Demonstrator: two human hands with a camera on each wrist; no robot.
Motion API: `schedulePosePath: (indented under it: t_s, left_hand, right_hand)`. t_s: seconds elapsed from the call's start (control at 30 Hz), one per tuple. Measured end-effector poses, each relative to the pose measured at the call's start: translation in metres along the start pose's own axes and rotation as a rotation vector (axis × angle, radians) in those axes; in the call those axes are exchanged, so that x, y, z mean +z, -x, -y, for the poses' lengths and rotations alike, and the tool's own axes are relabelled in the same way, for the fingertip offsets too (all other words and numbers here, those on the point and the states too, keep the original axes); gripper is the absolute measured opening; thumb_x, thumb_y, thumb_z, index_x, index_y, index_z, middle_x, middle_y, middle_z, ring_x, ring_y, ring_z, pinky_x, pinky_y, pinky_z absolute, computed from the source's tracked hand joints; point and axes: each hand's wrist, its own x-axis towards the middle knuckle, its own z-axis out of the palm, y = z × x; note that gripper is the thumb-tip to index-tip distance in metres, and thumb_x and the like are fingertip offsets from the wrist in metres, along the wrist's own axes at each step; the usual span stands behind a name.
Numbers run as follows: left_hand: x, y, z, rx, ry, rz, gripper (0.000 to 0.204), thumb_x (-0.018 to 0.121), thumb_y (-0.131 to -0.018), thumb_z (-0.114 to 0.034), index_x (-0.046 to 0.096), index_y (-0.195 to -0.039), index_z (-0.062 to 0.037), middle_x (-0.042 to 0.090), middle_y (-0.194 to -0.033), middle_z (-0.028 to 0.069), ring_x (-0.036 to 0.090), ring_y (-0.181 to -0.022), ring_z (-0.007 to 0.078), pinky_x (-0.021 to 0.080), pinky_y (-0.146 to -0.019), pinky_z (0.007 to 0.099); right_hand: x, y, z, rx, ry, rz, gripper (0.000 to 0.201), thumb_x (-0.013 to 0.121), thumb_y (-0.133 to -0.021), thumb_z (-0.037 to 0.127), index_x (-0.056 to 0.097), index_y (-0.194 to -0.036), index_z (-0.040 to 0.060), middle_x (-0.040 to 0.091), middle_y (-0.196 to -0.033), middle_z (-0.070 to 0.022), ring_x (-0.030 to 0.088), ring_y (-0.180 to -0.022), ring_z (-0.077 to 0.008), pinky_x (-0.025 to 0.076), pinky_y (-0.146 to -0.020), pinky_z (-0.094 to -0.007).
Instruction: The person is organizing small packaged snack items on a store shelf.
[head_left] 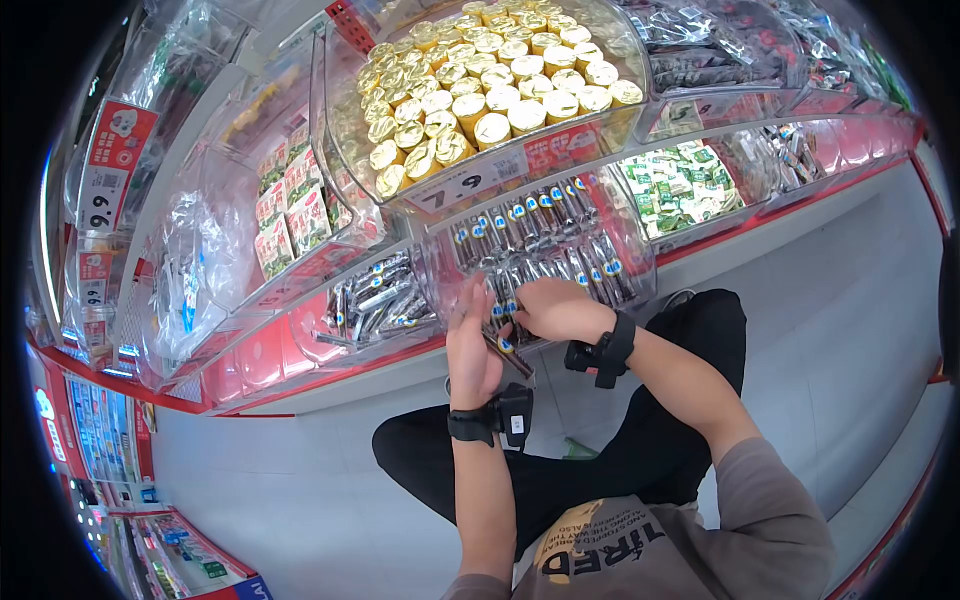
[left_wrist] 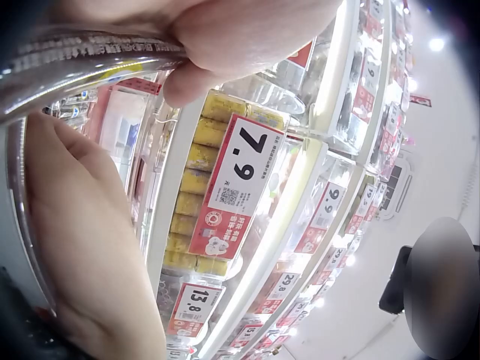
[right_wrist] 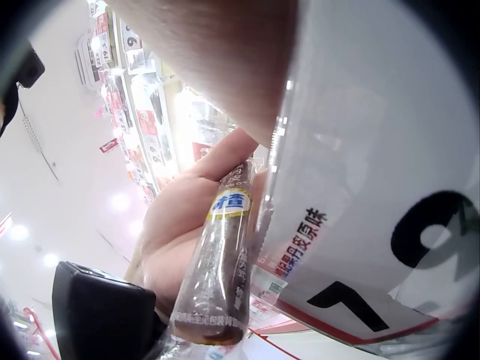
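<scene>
My left hand [head_left: 470,345] is upright at the front of a clear bin [head_left: 645,270], its thumb holding a wrapped brown stick [head_left: 512,357] against it. Close up in the right wrist view, this wrapped brown stick [right_wrist: 217,255] has a clear wrapper and a white, blue and yellow label. My right hand [head_left: 565,308] is bent over the bin's front, close beside the left, with its fingertips hidden from the head view. Rows of similar wrapped sticks [head_left: 540,215] lie in the bin behind both hands.
Gold-topped yellow rolls [head_left: 500,75] fill an upper bin above the hands, behind a price tag [head_left: 470,185]. Green and white packets [head_left: 680,190] lie in the bin to the right. More dark wrapped sticks [head_left: 375,300] are at the left. A red-edged shelf [head_left: 350,362] runs below.
</scene>
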Motion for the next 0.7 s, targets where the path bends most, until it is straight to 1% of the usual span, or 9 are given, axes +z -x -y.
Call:
schedulePosePath:
  t_s: [0.1, 0.17, 0.2, 0.27, 0.37, 0.57, 0.67, 0.7]
  left_hand:
    - [-0.002, -0.002, 0.002, -0.048, 0.107, -0.015, 0.042, 0.052, -0.094, -0.029, 0.046, -0.132, -0.0135, 0.044, -0.133, -0.0028, 0.039, -0.12, 0.014, 0.036, -0.083, 0.0326]
    - [-0.004, -0.003, 0.005, 0.001, 0.058, -0.004, 0.048, 0.052, -0.093, -0.035, 0.043, -0.132, -0.0095, 0.043, -0.134, 0.0024, 0.041, -0.12, 0.0163, 0.039, -0.084, 0.0362]
    - [-0.003, -0.003, 0.005, 0.026, 0.036, 0.001, 0.052, 0.052, -0.092, -0.037, 0.041, -0.133, -0.0075, 0.042, -0.134, 0.005, 0.042, -0.12, 0.0174, 0.041, -0.084, 0.038]
    - [0.001, -0.001, 0.002, 0.034, 0.035, -0.006, 0.051, 0.051, -0.093, -0.037, 0.041, -0.133, -0.0073, 0.043, -0.133, 0.0046, 0.042, -0.12, 0.0169, 0.04, -0.085, 0.0369]
    - [0.0, 0.0, 0.003, 0.038, 0.052, -0.008, 0.05, 0.05, -0.093, -0.036, 0.041, -0.133, -0.0071, 0.044, -0.133, 0.0045, 0.042, -0.12, 0.0159, 0.038, -0.085, 0.0355]
    - [0.0, 0.0, 0.004, 0.052, 0.063, -0.011, 0.048, 0.049, -0.094, -0.035, 0.042, -0.132, -0.0068, 0.044, -0.134, 0.0029, 0.041, -0.122, 0.0146, 0.037, -0.087, 0.0344]
    - [0.0, 0.0, 0.006, 0.072, 0.072, -0.001, 0.048, 0.049, -0.094, -0.035, 0.042, -0.132, -0.0063, 0.044, -0.134, 0.0021, 0.04, -0.122, 0.0146, 0.037, -0.089, 0.0339]
    - [-0.001, -0.001, 0.007, 0.079, 0.076, 0.003, 0.048, 0.049, -0.094, -0.035, 0.042, -0.132, -0.0061, 0.044, -0.134, 0.0019, 0.04, -0.122, 0.0147, 0.037, -0.089, 0.0338]
  right_hand:
    - [0.0, 0.0, 0.002, 0.032, 0.017, 0.017, 0.024, 0.059, -0.08, 0.024, 0.066, -0.085, 0.0012, 0.066, -0.085, -0.0187, 0.064, -0.084, -0.0355, 0.051, -0.072, -0.043]
    - [0.003, -0.002, 0.005, 0.072, 0.044, 0.021, 0.027, 0.059, -0.081, 0.03, 0.066, -0.086, 0.0032, 0.065, -0.084, -0.0176, 0.063, -0.084, -0.035, 0.05, -0.072, -0.043]
    - [0.002, -0.002, 0.009, 0.058, 0.075, 0.027, 0.026, 0.06, -0.08, 0.028, 0.067, -0.086, 0.0037, 0.066, -0.085, -0.0168, 0.064, -0.084, -0.0336, 0.051, -0.071, -0.0421]
    - [0.001, -0.002, 0.017, 0.033, 0.131, 0.038, 0.023, 0.063, -0.077, 0.025, 0.069, -0.085, 0.0047, 0.067, -0.085, -0.0151, 0.066, -0.083, -0.0309, 0.052, -0.069, -0.0405]
    - [0.005, -0.008, 0.021, 0.07, 0.107, 0.046, 0.022, 0.063, -0.076, 0.025, 0.069, -0.084, 0.0054, 0.067, -0.085, -0.0142, 0.066, -0.083, -0.0295, 0.052, -0.068, -0.0395]
    - [0.007, -0.009, 0.016, 0.059, 0.081, 0.042, 0.019, 0.062, -0.077, 0.024, 0.07, -0.081, 0.0065, 0.067, -0.084, -0.0135, 0.066, -0.084, -0.0302, 0.051, -0.069, -0.0401]
    - [0.004, -0.008, 0.016, 0.055, 0.066, 0.068, 0.026, 0.059, -0.08, 0.028, 0.069, -0.083, 0.0043, 0.066, -0.085, -0.0173, 0.065, -0.083, -0.0332, 0.051, -0.071, -0.0411]
    - [0.004, -0.009, 0.016, 0.054, 0.063, 0.066, 0.026, 0.058, -0.08, 0.027, 0.069, -0.083, 0.0042, 0.066, -0.085, -0.0176, 0.065, -0.083, -0.0334, 0.051, -0.071, -0.0413]
